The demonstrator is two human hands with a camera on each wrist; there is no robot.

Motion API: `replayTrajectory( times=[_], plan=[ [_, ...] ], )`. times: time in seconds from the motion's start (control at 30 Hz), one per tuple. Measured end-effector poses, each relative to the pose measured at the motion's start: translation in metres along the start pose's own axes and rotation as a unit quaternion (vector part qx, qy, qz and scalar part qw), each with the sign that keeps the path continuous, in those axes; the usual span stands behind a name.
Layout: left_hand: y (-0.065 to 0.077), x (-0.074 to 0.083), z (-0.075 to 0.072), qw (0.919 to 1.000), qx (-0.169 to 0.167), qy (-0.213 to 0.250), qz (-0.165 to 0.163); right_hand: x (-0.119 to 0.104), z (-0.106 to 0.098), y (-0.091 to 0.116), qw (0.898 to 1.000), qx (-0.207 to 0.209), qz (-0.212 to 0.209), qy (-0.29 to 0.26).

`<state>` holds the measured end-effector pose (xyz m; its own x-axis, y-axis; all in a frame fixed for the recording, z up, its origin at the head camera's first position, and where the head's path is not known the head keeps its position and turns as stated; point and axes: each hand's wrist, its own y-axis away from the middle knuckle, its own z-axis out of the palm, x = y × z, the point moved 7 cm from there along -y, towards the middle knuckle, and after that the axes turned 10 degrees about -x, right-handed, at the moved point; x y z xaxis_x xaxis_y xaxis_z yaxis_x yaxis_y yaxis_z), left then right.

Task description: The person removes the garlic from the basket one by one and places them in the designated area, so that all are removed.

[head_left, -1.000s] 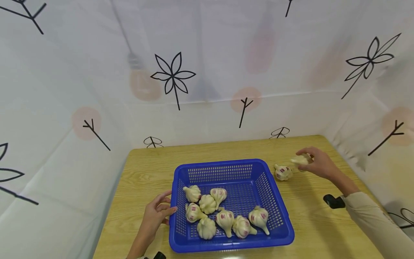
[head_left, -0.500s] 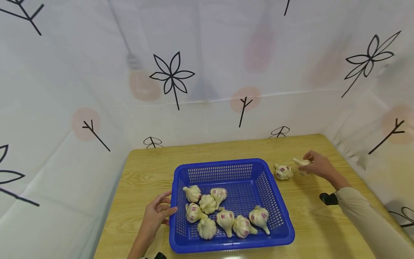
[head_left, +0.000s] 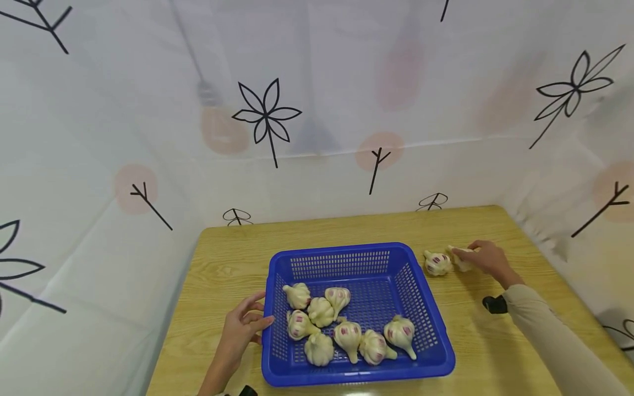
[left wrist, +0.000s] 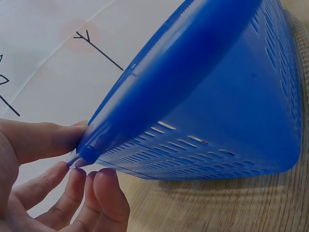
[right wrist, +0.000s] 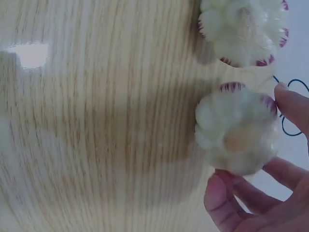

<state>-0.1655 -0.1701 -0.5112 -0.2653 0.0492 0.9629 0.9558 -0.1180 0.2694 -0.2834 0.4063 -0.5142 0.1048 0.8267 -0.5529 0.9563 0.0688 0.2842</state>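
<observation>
"Where's the bulb that matters?"

"In the right grip (head_left: 490,259): thumb and fingers pinch the held garlic bulb (right wrist: 236,137) by its sides. Whether it bears on the table (head_left: 228,258), I can't tell."

"Its long axis?"

"The stem points away from that grip, leftward and a little toward the far edge. The root end faces back to the palm."

"Anything close?"

"The neighbouring bulb (head_left: 438,264) lies just left of the held one, a narrow gap between. Past it, left and nearer the person, stands the blue basket (head_left: 358,379). I'd judge that gap the thing to mind: a slide straight left would meet the neighbour first."

"Which hand is nearer?"

"The right, plainly. The left grip (head_left: 240,328) is well apart, at the basket's left side, thumb over the rim and fingertips below, pinching it."

"Room to move?"

"Bare wood shows behind the right grip and on its near side. The right edge runs near, just beyond the hand."
</observation>
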Motion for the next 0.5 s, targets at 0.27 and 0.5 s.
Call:
replayTrajectory(
  times=[0.27, 0.5],
  plan=[
    [-0.0014, 0.0002, -0.0002, 1.0, 0.003, -0.006, -0.006, -0.0029, 0.0003, 0.0031, 0.998, -0.029, -0.015, -0.048],
    [0.0002, 0.0007, 0.0006, 1.0, -0.001, -0.002, -0.003, -0.0078, -0.0022, 0.0094, 0.998, -0.035, -0.033, -0.048]
  ],
)
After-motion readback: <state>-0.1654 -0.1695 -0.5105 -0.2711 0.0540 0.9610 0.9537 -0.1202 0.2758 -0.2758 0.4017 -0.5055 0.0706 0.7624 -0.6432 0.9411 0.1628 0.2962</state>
